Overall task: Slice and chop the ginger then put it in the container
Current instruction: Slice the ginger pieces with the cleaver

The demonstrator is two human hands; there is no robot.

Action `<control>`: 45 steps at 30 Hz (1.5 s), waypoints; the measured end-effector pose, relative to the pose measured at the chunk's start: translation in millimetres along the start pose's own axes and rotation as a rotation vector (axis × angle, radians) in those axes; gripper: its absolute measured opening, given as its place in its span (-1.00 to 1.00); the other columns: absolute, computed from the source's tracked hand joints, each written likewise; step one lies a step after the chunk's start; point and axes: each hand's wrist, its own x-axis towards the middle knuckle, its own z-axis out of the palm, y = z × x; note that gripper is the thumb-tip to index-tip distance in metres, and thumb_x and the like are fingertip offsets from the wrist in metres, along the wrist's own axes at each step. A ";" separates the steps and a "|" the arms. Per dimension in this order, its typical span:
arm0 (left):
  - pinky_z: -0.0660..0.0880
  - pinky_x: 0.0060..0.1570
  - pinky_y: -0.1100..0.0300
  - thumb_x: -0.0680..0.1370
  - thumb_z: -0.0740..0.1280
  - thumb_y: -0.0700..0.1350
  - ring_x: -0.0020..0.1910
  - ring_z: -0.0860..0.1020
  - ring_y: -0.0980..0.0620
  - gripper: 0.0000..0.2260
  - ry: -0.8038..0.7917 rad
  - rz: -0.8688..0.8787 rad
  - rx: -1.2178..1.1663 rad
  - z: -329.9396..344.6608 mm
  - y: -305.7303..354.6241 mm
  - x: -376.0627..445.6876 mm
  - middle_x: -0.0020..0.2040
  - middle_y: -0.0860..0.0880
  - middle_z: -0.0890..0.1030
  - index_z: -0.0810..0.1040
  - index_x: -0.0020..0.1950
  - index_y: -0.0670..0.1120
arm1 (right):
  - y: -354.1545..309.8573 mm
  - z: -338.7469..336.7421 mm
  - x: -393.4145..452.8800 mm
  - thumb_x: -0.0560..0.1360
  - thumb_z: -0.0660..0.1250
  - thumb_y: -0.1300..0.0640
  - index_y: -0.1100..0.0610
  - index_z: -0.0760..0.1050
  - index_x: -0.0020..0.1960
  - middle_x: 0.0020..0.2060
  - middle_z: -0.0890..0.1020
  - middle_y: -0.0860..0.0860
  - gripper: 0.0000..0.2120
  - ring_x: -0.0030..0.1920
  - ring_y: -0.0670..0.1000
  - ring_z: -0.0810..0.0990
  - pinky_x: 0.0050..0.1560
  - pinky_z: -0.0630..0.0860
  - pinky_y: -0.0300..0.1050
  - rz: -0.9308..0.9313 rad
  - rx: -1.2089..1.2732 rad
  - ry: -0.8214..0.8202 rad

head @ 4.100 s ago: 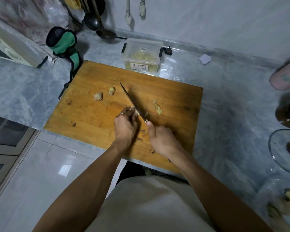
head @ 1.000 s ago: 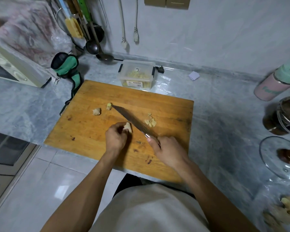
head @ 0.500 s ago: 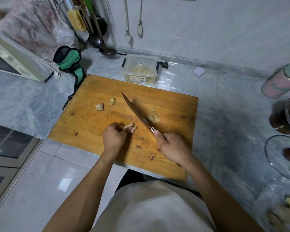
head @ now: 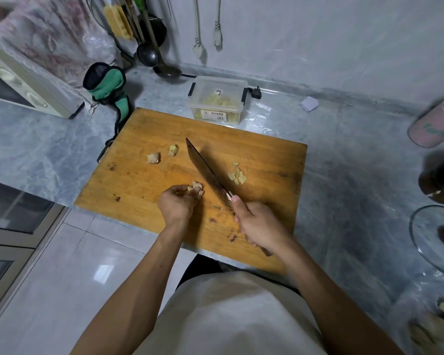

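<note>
Since half a second ago the knife [head: 207,175] has tilted to show its broad flat side, the left hand [head: 176,204] has turned the ginger [head: 197,189] in its fingertips, and little else has shifted. Left hand pinches the ginger piece just at nine o'clock of the blade, apart from it. Right hand [head: 258,225] is wrapped round the knife handle, thumb near the blade's heel, tip pointing toward eleven o'clock. Slices [head: 237,176] lie on the board [head: 267,155] at three o'clock of the blade; two more chunks [head: 153,158] sit at ten o'clock of the left hand. At twelve o'clock, just beyond the board's far edge, stands the clear container [head: 219,101], chopped ginger already inside, on the grey counter [head: 344,162]
</note>
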 end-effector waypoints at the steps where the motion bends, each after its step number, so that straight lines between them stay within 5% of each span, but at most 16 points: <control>1: 0.61 -0.27 0.21 0.41 0.56 -0.21 -0.36 0.65 0.05 -0.78 0.011 0.005 -0.004 2.2 0.2 -0.6 -0.27 -0.08 0.66 0.62 -0.01 -0.20 | -1.8 0.3 -1.0 0.67 0.00 -0.26 0.22 0.51 -0.17 -0.44 0.46 0.05 -0.38 -0.55 -0.05 0.41 -0.46 0.40 -0.18 0.005 0.006 -0.004; 5: 0.53 -0.44 0.33 0.42 0.56 -0.19 -0.48 0.60 0.17 -0.81 0.037 0.055 0.009 9.0 0.5 -2.3 -0.32 -0.05 0.63 0.55 -0.14 -0.12 | -6.9 2.4 -2.5 0.68 -0.02 -0.25 0.18 0.49 -0.17 -0.43 0.48 0.05 -0.41 -0.57 -0.08 0.41 -0.51 0.38 -0.20 0.013 0.013 -0.023; 9: 0.61 -0.28 0.17 0.42 0.57 -0.12 -0.29 0.67 -0.02 -0.77 0.083 0.067 0.055 11.6 -3.3 -1.5 -0.23 -0.11 0.67 0.52 -0.15 -0.08 | -10.7 7.4 -2.5 0.68 -0.03 -0.24 0.16 0.46 -0.20 -0.43 0.50 0.05 -0.43 -0.52 -0.04 0.43 -0.48 0.40 -0.16 0.034 0.023 -0.043; 15: 0.66 -0.12 0.04 0.40 0.59 -0.11 -0.25 0.70 -0.04 -0.78 0.120 -0.022 -0.053 16.7 -10.5 0.9 -0.24 -0.10 0.69 0.58 -0.11 -0.11 | -11.5 4.0 -3.0 0.68 -0.02 -0.25 0.13 0.43 -0.21 -0.46 0.45 0.01 -0.45 -0.52 -0.04 0.40 -0.47 0.38 -0.15 0.041 0.062 -0.066; 34: 0.64 -0.08 -0.02 0.41 0.57 -0.11 -0.17 0.68 -0.11 -0.73 0.213 0.002 -0.050 31.3 -15.4 5.9 -0.20 -0.11 0.66 0.46 -0.23 -0.03 | -14.4 6.0 -11.0 0.70 -0.07 -0.21 0.16 0.43 -0.22 -0.49 0.44 0.01 -0.43 -0.59 -0.06 0.39 -0.54 0.35 -0.21 0.006 -0.041 -0.048; 38: 0.64 -0.10 -0.05 0.43 0.55 -0.11 -0.19 0.68 -0.11 -0.75 0.212 0.016 -0.037 32.5 -19.2 8.8 -0.24 -0.11 0.65 0.47 -0.24 -0.04 | -19.3 9.2 -11.6 0.71 -0.10 -0.16 0.19 0.43 -0.25 -0.53 0.42 0.02 -0.40 -0.54 -0.01 0.42 -0.35 0.50 0.02 -0.039 -0.104 -0.051; 45: 0.44 -0.18 0.23 0.50 0.49 -0.10 -0.19 0.56 -0.02 -0.81 0.219 0.081 0.014 31.6 -18.4 0.5 -0.22 -0.04 0.57 0.55 -0.06 -0.17 | -16.6 17.2 -9.1 0.72 -0.09 -0.16 0.12 0.26 -0.44 -0.68 0.35 -0.04 -0.36 -0.60 -0.06 0.36 -0.36 0.46 0.06 -0.041 -0.098 -0.022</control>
